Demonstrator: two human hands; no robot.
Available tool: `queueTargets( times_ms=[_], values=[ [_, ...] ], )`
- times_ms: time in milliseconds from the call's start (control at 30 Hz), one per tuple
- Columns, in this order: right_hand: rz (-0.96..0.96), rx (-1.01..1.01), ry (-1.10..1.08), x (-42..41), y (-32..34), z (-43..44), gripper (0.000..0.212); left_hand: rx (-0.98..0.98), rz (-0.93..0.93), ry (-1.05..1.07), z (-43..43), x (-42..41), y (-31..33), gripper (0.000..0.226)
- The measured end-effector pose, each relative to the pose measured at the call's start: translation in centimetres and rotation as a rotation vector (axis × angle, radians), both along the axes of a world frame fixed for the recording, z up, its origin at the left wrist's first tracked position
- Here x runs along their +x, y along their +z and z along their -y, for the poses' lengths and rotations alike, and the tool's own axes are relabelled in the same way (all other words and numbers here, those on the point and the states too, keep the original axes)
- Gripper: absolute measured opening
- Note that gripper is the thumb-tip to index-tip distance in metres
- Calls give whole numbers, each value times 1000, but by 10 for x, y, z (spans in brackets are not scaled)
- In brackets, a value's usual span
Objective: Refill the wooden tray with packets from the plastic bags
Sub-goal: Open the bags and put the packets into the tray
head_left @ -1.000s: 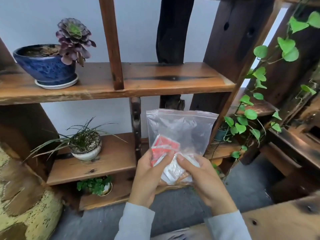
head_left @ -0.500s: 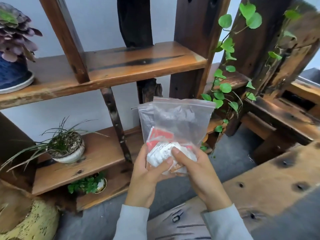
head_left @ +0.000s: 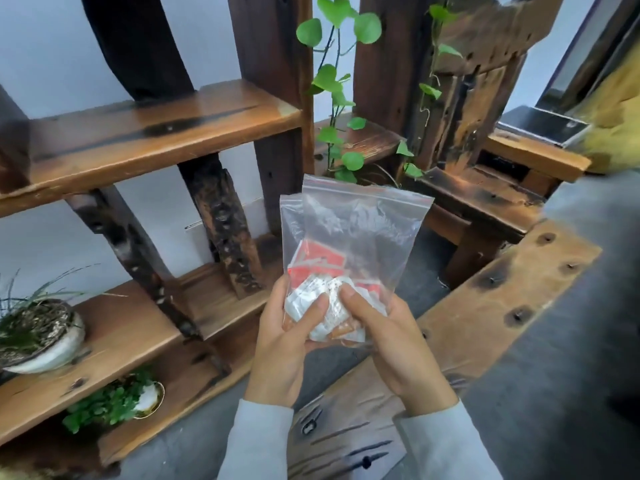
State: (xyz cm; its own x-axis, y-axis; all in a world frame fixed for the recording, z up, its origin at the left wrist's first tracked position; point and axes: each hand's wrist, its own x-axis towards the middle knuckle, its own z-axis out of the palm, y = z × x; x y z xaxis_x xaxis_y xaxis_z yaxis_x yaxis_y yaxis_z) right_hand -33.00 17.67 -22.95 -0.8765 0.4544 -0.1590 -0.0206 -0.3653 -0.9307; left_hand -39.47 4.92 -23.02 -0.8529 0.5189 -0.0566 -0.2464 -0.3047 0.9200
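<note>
Both hands, left hand [head_left: 287, 337] and right hand [head_left: 391, 344], grip the zip-lock bags [head_left: 356, 230] upright at the base, bunching the packets [head_left: 322, 271] below the closed seals. No wooden tray is visible.

One view only — a wide-angle camera worn on the person's head, tilted forward and down. It looks over both grey sleeves to the left hand [head_left: 282, 344] and right hand [head_left: 394, 344], which sit close below it at lower centre, raised in front of the chest. Beyond them it faces a wooden shelf [head_left: 138, 133] against a pale wall on the left and a wooden counter [head_left: 485, 306] edge on the right — straight lines bow toward the frame's borders.
</note>
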Motion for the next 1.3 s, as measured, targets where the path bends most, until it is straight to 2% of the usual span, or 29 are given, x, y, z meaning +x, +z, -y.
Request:
queueTargets(
  times_ms=[400, 833, 1000, 1300],
  values=[
    [-8, -45, -146, 85, 4, -89, 22, -7, -34, -143, -100, 73, 9, 41],
    [-32, -73, -356, 189, -3, -177, 18, 12, 20, -301, -208, 158, 6, 41],
    [-3, -93, -447, 222, -5, -200, 29, 5, 29, -386, -242, 185, 5, 42],
    [-40, -83, -622, 265, -3, -231, 16, 18, 15, -591, -294, 215, 9, 38]
  ],
)
